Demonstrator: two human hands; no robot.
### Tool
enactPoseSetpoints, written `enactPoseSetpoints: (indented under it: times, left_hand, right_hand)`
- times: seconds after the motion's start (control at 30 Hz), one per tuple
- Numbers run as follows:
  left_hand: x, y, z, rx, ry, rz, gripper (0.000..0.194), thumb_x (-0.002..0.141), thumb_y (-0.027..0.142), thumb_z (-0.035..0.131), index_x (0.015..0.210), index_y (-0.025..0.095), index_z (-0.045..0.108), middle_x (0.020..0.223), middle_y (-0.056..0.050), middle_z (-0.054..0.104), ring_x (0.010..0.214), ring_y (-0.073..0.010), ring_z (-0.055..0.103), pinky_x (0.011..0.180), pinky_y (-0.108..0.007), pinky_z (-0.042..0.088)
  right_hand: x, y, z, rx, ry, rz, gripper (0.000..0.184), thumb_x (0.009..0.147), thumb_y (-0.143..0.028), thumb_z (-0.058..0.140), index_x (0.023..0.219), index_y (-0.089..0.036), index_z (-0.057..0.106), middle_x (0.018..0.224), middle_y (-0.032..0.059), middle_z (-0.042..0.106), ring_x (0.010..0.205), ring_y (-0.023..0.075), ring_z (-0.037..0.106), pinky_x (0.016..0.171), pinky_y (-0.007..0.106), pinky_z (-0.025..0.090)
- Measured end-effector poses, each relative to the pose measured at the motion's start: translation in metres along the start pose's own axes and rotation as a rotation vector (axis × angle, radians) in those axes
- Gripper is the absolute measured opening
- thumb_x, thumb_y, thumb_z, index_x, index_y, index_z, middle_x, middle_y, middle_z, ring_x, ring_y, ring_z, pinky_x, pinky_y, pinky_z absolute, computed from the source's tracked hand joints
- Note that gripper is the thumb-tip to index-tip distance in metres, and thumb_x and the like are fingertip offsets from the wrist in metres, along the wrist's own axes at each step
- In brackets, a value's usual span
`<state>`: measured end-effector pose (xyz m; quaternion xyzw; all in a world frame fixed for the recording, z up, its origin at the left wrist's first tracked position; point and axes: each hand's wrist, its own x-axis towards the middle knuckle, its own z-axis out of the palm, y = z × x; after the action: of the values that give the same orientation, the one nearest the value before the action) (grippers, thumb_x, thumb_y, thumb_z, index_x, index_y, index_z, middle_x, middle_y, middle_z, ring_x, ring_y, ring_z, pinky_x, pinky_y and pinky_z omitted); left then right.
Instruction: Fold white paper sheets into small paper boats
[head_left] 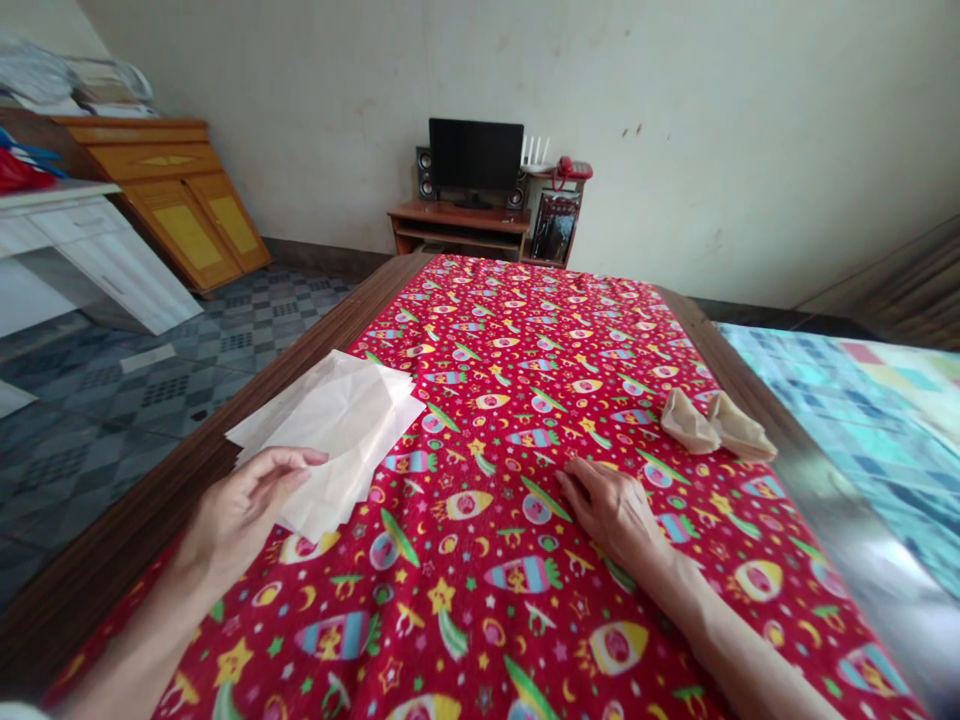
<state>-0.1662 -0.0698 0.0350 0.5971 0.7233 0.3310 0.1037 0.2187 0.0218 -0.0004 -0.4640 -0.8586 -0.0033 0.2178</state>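
Observation:
On the left of the cloth lies a loose stack of thin off-white paper sheets (337, 410), creased and fanned out unevenly. My left hand (251, 495) is at the stack's near left side, thumb and fingers brought close together at the upper sheet of paper. Whether that sheet is lifted is hard to make out. My right hand (615, 505) rests on the red patterned cloth (480, 640), its fingers curled together and nothing visible in them. Beyond it to the right sit two beige folded paper shapes (716, 428), boat-like and touching each other.
The cloth covers a dark wooden table (300, 350). A monitor (476, 155) with speakers stands on a small desk (461, 222) by the far wall, beside a red telephone (566, 168). A wooden cabinet (180, 205) is at left; a bluish patterned surface (847, 420) adjoins at right.

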Motion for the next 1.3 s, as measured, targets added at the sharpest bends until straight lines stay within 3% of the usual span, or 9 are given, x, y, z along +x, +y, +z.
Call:
enactPoseSetpoints:
  times: [0.17, 0.37, 0.47, 0.57, 0.73, 0.87, 1.03, 1.13, 1.3]
  left_hand:
    - [-0.003, 0.031, 0.019, -0.055, -0.088, 0.386, 0.011, 0.090, 0.029, 0.049, 0.085, 0.022, 0.055, 0.102, -0.001, 0.070, 0.095, -0.0148, 0.066, 0.088, -0.022, 0.049]
    - [-0.012, 0.083, 0.061, -0.082, -0.202, 0.744, 0.012, 0.092, 0.012, 0.045, 0.089, 0.020, 0.053, 0.100, -0.003, 0.067, 0.096, -0.0124, 0.064, 0.086, -0.022, 0.049]
    - [-0.016, 0.098, 0.081, -0.082, -0.268, 0.811, 0.012, 0.093, 0.012, 0.044, 0.090, 0.019, 0.053, 0.095, -0.003, 0.066, 0.088, -0.0128, 0.064, 0.079, -0.023, 0.051]
    - [-0.018, 0.110, 0.099, -0.073, -0.324, 0.842, 0.010, 0.093, 0.015, 0.045, 0.090, 0.018, 0.053, 0.090, -0.003, 0.065, 0.083, -0.0139, 0.063, 0.076, -0.025, 0.051]
    - [-0.019, 0.126, 0.115, -0.119, -0.340, 0.841, 0.010, 0.093, 0.018, 0.048, 0.086, 0.018, 0.056, 0.085, -0.003, 0.065, 0.080, -0.0144, 0.063, 0.074, -0.026, 0.052]
    - [-0.012, 0.126, 0.103, -0.199, -0.385, 0.826, 0.014, 0.091, 0.027, 0.053, 0.101, 0.018, 0.057, 0.104, -0.006, 0.066, 0.096, -0.0157, 0.063, 0.085, -0.028, 0.052]
    - [0.001, 0.094, 0.081, -0.014, -0.494, 0.886, 0.097, 0.067, 0.051, 0.075, 0.144, 0.019, 0.027, 0.147, -0.015, 0.037, 0.136, -0.0296, 0.033, 0.112, -0.049, 0.030]
    - [0.003, 0.077, 0.082, 0.091, -0.493, 0.843, 0.086, 0.074, 0.030, 0.075, 0.145, 0.025, 0.027, 0.152, -0.009, 0.027, 0.139, -0.0283, 0.027, 0.113, -0.048, 0.030]
    - [0.003, 0.075, 0.101, 0.054, -0.538, 0.944, 0.058, 0.087, 0.003, 0.041, 0.141, 0.025, 0.037, 0.147, -0.003, 0.040, 0.137, -0.0183, 0.034, 0.114, -0.038, 0.032]
  right_hand:
    - [-0.001, 0.000, 0.000, -0.016, 0.007, -0.005, 0.029, 0.095, -0.028, 0.041, 0.071, -0.019, 0.053, 0.063, 0.0006, 0.057, 0.050, 0.0104, 0.047, 0.052, 0.024, 0.028]
    - [-0.005, -0.002, 0.001, -0.046, 0.030, -0.053, 0.027, 0.096, -0.025, 0.041, 0.077, -0.018, 0.060, 0.068, 0.0026, 0.059, 0.059, 0.0133, 0.053, 0.054, 0.025, 0.034]
    - [-0.008, -0.008, 0.000, -0.039, 0.102, -0.101, 0.024, 0.095, -0.023, 0.043, 0.108, -0.016, 0.061, 0.094, 0.0095, 0.064, 0.084, 0.0185, 0.059, 0.067, 0.026, 0.045]
    - [-0.011, -0.016, 0.000, -0.036, 0.144, -0.208, 0.040, 0.093, -0.027, 0.048, 0.132, -0.017, 0.047, 0.131, 0.0169, 0.051, 0.115, 0.0266, 0.050, 0.089, 0.039, 0.046]
    - [-0.011, -0.022, 0.001, -0.008, 0.011, -0.425, 0.031, 0.095, -0.025, 0.045, 0.124, -0.021, 0.056, 0.136, 0.0139, 0.050, 0.124, 0.0261, 0.048, 0.094, 0.043, 0.045]
    - [-0.010, -0.016, -0.002, 0.131, 0.013, -0.461, 0.028, 0.095, -0.017, 0.041, 0.115, -0.018, 0.061, 0.120, 0.0110, 0.064, 0.113, 0.0212, 0.058, 0.093, 0.040, 0.048]
    - [-0.020, -0.006, -0.015, 0.323, 0.072, -0.390, 0.032, 0.091, -0.010, 0.041, 0.115, -0.018, 0.061, 0.113, 0.0097, 0.068, 0.109, 0.0177, 0.061, 0.092, 0.035, 0.052]
    - [-0.032, -0.004, -0.018, 0.414, 0.103, -0.354, 0.033, 0.089, -0.008, 0.042, 0.115, -0.018, 0.060, 0.113, 0.0093, 0.068, 0.110, 0.0170, 0.061, 0.091, 0.032, 0.053]
    - [-0.052, -0.004, -0.018, 0.435, 0.059, -0.349, 0.034, 0.087, -0.005, 0.041, 0.113, -0.019, 0.059, 0.115, 0.0083, 0.067, 0.114, 0.0179, 0.059, 0.096, 0.037, 0.051]
